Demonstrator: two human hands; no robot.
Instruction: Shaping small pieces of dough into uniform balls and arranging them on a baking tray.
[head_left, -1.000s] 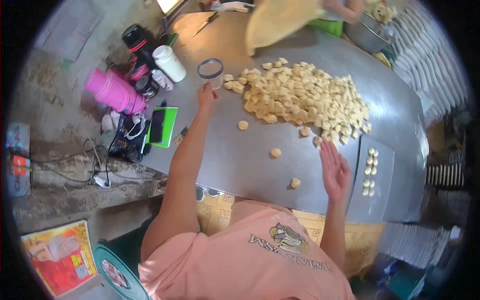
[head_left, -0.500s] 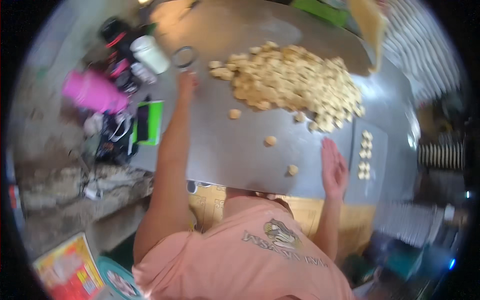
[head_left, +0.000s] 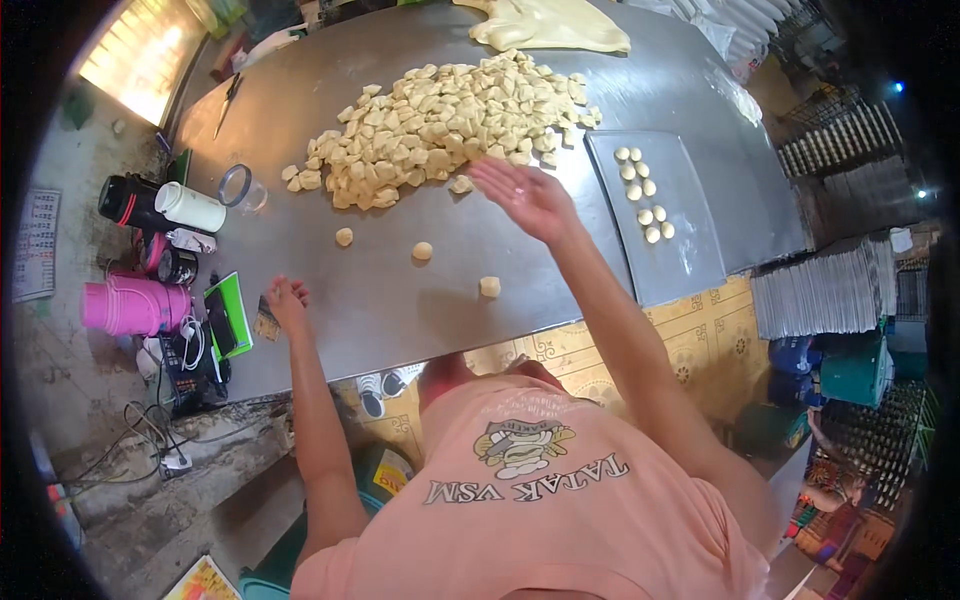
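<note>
My left hand [head_left: 288, 295] is held over the left front of the metal table [head_left: 370, 320], its fingers loosely curled and apart, with nothing visible in them. My right hand [head_left: 525, 200] reaches to the near edge of a heap of cut dough pieces [head_left: 440, 125]. Its fingers are stretched out, their tips close to one piece of dough [head_left: 461, 184]; whether they touch it I cannot tell. Nearer me, three separate rounded dough balls lie in a slanting row: a left one [head_left: 344, 237], a middle one [head_left: 422, 251] and a right one [head_left: 489, 287].
On the right, a flat metal tray [head_left: 680, 260] carries several smooth dough balls [head_left: 644, 188]. A large dough slab [head_left: 555, 25] lies at the far edge. To the left are a clear jar [head_left: 243, 188], a white tumbler [head_left: 190, 207], a pink bottle [head_left: 135, 305], a green pad [head_left: 232, 310] and a knife [head_left: 228, 105].
My left hand has drawn back from beside the clear jar toward the table's front. My right hand has moved forward to the dough heap. The view has turned and shifted.
</note>
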